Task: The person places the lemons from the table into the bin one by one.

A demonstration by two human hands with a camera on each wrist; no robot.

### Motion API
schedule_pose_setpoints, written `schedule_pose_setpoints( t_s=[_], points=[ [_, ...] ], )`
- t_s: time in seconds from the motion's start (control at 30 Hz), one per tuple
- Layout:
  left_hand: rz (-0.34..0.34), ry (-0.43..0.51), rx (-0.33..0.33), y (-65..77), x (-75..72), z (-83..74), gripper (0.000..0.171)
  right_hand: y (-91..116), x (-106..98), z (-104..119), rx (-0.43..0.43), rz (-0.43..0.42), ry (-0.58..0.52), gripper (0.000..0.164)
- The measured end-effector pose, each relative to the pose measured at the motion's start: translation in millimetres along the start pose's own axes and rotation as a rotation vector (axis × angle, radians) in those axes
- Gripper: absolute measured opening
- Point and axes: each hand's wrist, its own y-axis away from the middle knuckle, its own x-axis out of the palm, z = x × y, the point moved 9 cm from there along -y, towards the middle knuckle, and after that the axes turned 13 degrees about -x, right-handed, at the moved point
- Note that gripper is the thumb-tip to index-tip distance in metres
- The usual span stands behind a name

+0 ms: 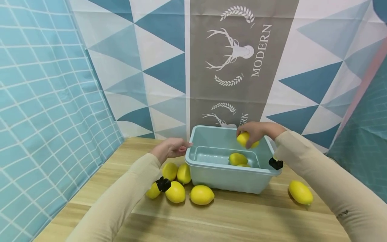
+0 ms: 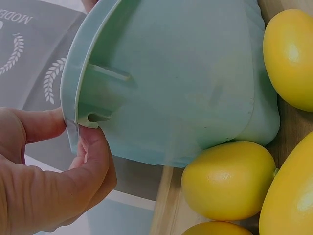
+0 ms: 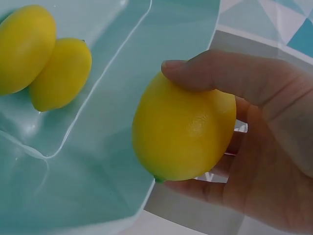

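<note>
My right hand (image 1: 255,131) grips a yellow lemon (image 3: 183,129) above the right part of a light blue plastic bin (image 1: 229,179), thumb on one side and fingers on the other. Two more lemons lie on the bin's floor toward the right; in the right wrist view they rest against each other, the nearer lemon (image 3: 61,73) partly covered by the other. With thumb and curled fingers, my left hand (image 2: 54,171) pinches the bin's rim at its left end. Beside that end, a lemon (image 2: 230,181) sits close against the bin's outer wall.
Several lemons cluster on the wooden table (image 1: 181,222) at the bin's front left, among them one lemon (image 1: 202,195) before its front wall. Another lemon (image 1: 300,192) lies alone to the right. A patterned cloth (image 1: 163,67) hangs directly behind the bin.
</note>
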Motion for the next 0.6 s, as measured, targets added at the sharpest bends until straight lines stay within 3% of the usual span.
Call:
schedule_pose_setpoints(
  t_s=[0.33,0.6],
  points=[
    [-0.012,-0.023,-0.003,0.4,0.5,-0.3,0.044,-5,8,-15,0.076,0.045,0.017,0.048],
    [-0.018,-0.028,0.001,0.2,0.3,-1.1,0.045,13,8,-19,0.084,0.034,0.009,0.046]
  ],
)
